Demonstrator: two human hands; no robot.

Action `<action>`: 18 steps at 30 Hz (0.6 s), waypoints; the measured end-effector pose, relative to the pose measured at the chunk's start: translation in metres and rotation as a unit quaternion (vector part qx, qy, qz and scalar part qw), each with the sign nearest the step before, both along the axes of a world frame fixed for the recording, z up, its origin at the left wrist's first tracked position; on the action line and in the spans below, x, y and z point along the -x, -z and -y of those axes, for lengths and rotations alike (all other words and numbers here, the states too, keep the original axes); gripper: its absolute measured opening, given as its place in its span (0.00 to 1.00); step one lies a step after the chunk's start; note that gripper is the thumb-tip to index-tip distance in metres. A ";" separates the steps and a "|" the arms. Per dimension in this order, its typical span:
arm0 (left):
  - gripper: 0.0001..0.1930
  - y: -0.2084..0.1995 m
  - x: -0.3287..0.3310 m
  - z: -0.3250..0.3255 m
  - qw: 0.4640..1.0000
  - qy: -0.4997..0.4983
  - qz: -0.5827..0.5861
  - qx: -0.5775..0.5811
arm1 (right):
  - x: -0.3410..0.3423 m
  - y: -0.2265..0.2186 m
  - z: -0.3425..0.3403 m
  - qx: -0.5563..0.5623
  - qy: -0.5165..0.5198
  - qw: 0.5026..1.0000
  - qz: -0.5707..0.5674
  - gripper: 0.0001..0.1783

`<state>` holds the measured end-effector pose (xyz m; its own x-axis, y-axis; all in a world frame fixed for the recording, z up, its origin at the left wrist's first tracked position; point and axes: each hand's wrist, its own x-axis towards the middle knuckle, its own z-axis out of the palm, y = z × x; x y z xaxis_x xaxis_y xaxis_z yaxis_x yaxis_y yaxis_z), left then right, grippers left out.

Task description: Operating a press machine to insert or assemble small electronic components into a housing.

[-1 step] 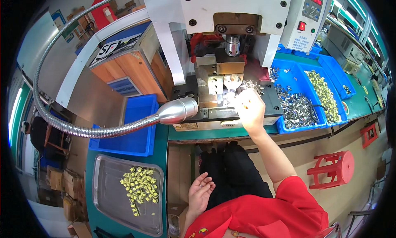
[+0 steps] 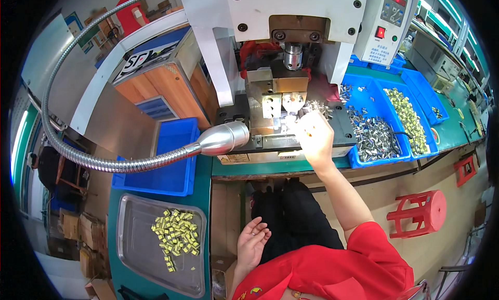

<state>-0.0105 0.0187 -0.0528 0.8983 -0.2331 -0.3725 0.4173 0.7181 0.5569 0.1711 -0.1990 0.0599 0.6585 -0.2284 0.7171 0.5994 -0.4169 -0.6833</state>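
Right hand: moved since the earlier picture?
No, no visible shift. Against the press's metal block, the right hand sits at the same spot, below and to its right in the view.

Background person in red (image 2: 128,18) now in slightly different pose.

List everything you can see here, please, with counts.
Press: one, white, top centre
Control box: one, whitish, upper right
Lamp: one, silver, left of press
Bins: several, blue, beside press
Metal pieces: many, silver, right-hand bin
Small pieces: many, yellow, tray and another right-hand bin
Tray: one, grey, lower left
Worktop: count unclear, green, under bins
Cabinet: one, brown, upper left
Stools: two, red, right
Co-worker: one, red-shirted, upper left
Shirt: one, red, bottom centre
Right hand: one, bare, at press
Left hand: one, bare, near lap
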 end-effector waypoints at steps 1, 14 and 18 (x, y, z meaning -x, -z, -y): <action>0.20 0.000 0.002 0.000 1.000 0.000 0.009 0.007 | 0.000 0.000 0.002 0.001 -0.003 1.000 -0.002 0.05; 0.18 -0.031 0.048 -0.037 0.980 -0.089 0.059 -0.167 | 0.055 0.009 0.015 -0.015 -0.029 0.992 -0.120 0.07; 0.17 -0.019 0.075 -0.052 0.961 -0.150 0.045 -0.228 | 0.080 0.042 0.006 -0.027 -0.056 0.978 -0.200 0.07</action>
